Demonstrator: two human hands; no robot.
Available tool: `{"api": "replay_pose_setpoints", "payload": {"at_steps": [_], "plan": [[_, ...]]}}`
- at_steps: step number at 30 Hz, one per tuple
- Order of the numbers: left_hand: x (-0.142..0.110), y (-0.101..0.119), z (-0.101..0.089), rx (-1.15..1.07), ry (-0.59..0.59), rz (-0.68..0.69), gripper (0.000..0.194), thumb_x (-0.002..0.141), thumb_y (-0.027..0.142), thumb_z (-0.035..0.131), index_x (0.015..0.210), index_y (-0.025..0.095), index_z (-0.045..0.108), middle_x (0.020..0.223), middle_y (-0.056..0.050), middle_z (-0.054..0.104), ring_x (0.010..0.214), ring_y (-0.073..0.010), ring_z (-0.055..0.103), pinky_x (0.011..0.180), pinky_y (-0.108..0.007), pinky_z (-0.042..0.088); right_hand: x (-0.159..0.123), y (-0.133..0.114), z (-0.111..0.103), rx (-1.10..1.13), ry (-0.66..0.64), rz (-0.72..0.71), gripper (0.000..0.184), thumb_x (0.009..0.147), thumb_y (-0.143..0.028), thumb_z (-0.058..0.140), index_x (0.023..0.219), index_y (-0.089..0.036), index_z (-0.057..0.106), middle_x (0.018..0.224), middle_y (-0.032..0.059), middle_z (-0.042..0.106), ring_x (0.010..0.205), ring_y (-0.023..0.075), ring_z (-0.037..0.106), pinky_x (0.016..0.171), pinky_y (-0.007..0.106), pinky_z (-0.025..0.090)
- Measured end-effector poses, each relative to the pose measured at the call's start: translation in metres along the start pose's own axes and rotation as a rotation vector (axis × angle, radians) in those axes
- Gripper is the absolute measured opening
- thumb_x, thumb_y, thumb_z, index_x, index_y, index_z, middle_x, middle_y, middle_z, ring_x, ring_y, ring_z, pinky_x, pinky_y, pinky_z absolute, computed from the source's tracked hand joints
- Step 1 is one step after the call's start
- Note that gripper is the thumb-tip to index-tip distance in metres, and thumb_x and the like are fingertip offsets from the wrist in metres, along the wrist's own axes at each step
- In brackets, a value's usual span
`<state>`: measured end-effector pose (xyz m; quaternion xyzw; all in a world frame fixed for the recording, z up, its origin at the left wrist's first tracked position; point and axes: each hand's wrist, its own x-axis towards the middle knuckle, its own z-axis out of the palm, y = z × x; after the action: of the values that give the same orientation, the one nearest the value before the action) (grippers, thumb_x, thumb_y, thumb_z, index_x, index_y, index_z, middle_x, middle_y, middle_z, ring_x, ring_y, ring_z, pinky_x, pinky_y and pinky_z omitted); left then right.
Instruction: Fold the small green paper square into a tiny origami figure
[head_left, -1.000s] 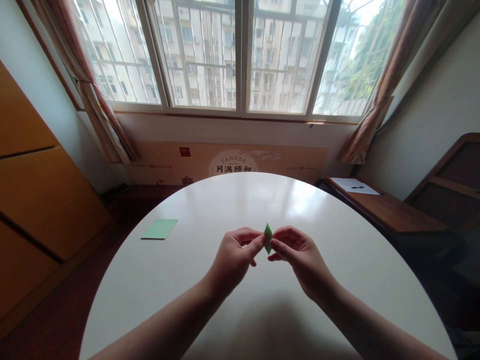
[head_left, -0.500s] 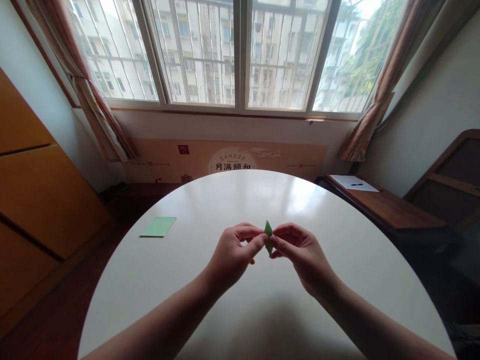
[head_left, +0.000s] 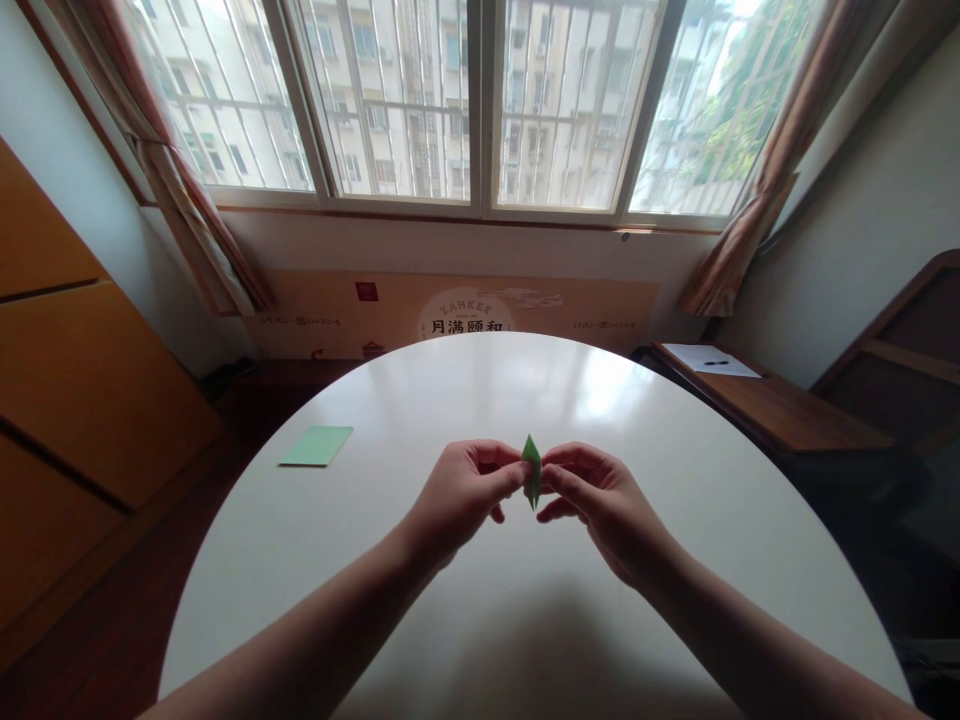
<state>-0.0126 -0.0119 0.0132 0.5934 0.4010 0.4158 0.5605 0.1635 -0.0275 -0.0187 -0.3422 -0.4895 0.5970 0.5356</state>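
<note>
A small piece of folded green paper (head_left: 533, 458), narrow and diamond-shaped, stands upright between my hands above the table. My left hand (head_left: 480, 488) pinches it from the left, thumb toward me and fingers behind. At its right edge are the thumb and fingertips of my right hand (head_left: 592, 490), bent and closed round that side. How firmly the right fingertips grip is partly hidden. A flat light-green square of paper (head_left: 316, 446) lies on the table to the left, apart from both hands.
The round white table (head_left: 480, 385) has its far edge toward the window wall. At the right, a brown wooden surface (head_left: 795, 410) carries a white paper sheet (head_left: 694, 358) with a dark pen-like thing. An orange-brown cabinet (head_left: 90, 400) stands at the left.
The folded paper has turned slightly and shows more of its face. My right thumb has drawn back a little from its middle to its right edge. The whole view has shifted slightly.
</note>
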Motion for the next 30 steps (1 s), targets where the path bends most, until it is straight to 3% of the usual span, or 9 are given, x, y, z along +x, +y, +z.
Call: {"api": "replay_pose_setpoints", "payload": {"at_steps": [9, 15, 18, 22, 26, 30], "plan": [[0.0018, 0.005, -0.0068, 0.165, -0.067, -0.046, 0.021, 0.075, 0.031, 0.07, 0.077, 0.01, 0.076, 0.063, -0.004, 0.065, 0.055, -0.0112, 0.052, 0.044, -0.018, 0.044, 0.0019, -0.0012, -0.0008, -0.084, -0.035, 0.088, 0.027, 0.077, -0.04, 0.082, 0.089, -0.018, 0.074, 0.079, 0.005, 0.071, 0.074, 0.0178, 0.066, 0.056, 0.026, 0.057], [0.0033, 0.008, -0.0099, 0.111, -0.127, -0.148, 0.026, 0.073, 0.037, 0.074, 0.076, 0.011, 0.074, 0.062, -0.003, 0.059, 0.06, -0.0124, 0.05, 0.042, -0.017, 0.042, 0.0011, -0.0018, -0.0007, -0.126, 0.007, 0.044, 0.026, 0.073, -0.04, 0.084, 0.084, -0.017, 0.078, 0.074, 0.0062, 0.071, 0.071, 0.0175, 0.062, 0.049, 0.023, 0.054], [0.0036, 0.0078, -0.0104, 0.036, -0.146, -0.174, 0.031, 0.08, 0.042, 0.068, 0.073, 0.012, 0.072, 0.068, -0.005, 0.061, 0.061, -0.0119, 0.048, 0.04, -0.015, 0.041, 0.0, -0.0023, -0.0004, -0.135, 0.049, 0.013, 0.026, 0.074, -0.04, 0.084, 0.084, -0.017, 0.078, 0.076, 0.0072, 0.071, 0.069, 0.0166, 0.06, 0.046, 0.021, 0.052], [0.0035, 0.0068, -0.0099, 0.019, -0.094, -0.116, 0.032, 0.084, 0.043, 0.065, 0.083, 0.012, 0.074, 0.085, -0.009, 0.068, 0.066, -0.0133, 0.053, 0.041, -0.016, 0.044, -0.0007, -0.0034, -0.0004, -0.086, 0.105, 0.026, 0.026, 0.074, -0.041, 0.084, 0.085, -0.018, 0.078, 0.078, 0.0066, 0.071, 0.07, 0.0168, 0.06, 0.045, 0.021, 0.052], [0.0019, 0.0055, -0.0082, 0.144, -0.035, -0.025, 0.026, 0.078, 0.036, 0.073, 0.086, 0.012, 0.074, 0.073, -0.006, 0.067, 0.065, -0.0152, 0.058, 0.041, -0.018, 0.046, -0.0016, -0.0046, 0.0004, -0.043, 0.113, 0.041, 0.026, 0.072, -0.041, 0.085, 0.083, -0.018, 0.077, 0.073, 0.0049, 0.068, 0.07, 0.0173, 0.06, 0.044, 0.021, 0.053], [0.0004, 0.0056, -0.0069, 0.177, -0.019, -0.001, 0.023, 0.08, 0.034, 0.07, 0.081, 0.012, 0.073, 0.067, -0.004, 0.065, 0.059, -0.0133, 0.057, 0.04, -0.018, 0.046, -0.0024, -0.0049, 0.0017, -0.055, 0.069, 0.049, 0.025, 0.074, -0.04, 0.084, 0.086, -0.018, 0.078, 0.076, 0.006, 0.07, 0.07, 0.0177, 0.062, 0.044, 0.02, 0.052]]}}
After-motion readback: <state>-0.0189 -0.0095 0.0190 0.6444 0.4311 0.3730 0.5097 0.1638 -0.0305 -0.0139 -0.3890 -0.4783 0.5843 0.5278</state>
